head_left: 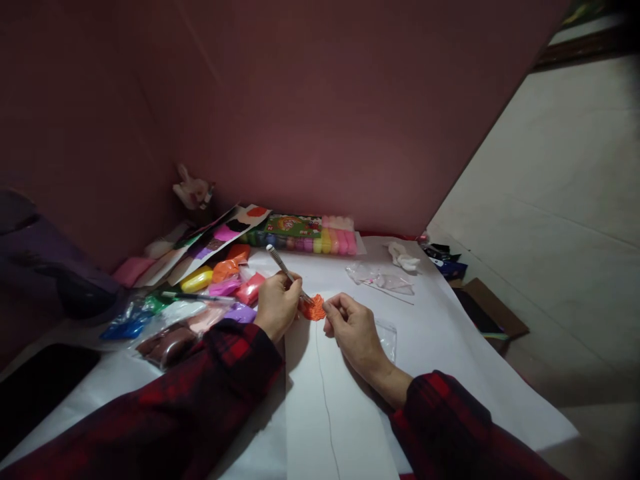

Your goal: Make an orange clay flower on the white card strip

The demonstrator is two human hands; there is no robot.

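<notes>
My left hand [279, 301] is closed around a slim striped pen [281, 261], tilted with its pale end up and its lower end at a textured orange clay patch [315, 309]. The patch sits near the far end of a long white strip of paper [310, 400], which has a thin wavy line [325, 400] running along it. On the patch's right side, my right hand [353, 327] has thumb and fingers pinched together beside the clay's edge. Whatever those fingertips hold, if anything, is too small to make out.
Packets of coloured clay [197, 280] crowd the left, with a brown clay bag [167, 343] nearest. Behind lie a multicolour clay pack [300, 235] and a sheet with clay patches [225, 237]. Clear plastic [380, 277] and crumpled tissue [403, 257] lie right; a dark flat object [50, 380] lies left.
</notes>
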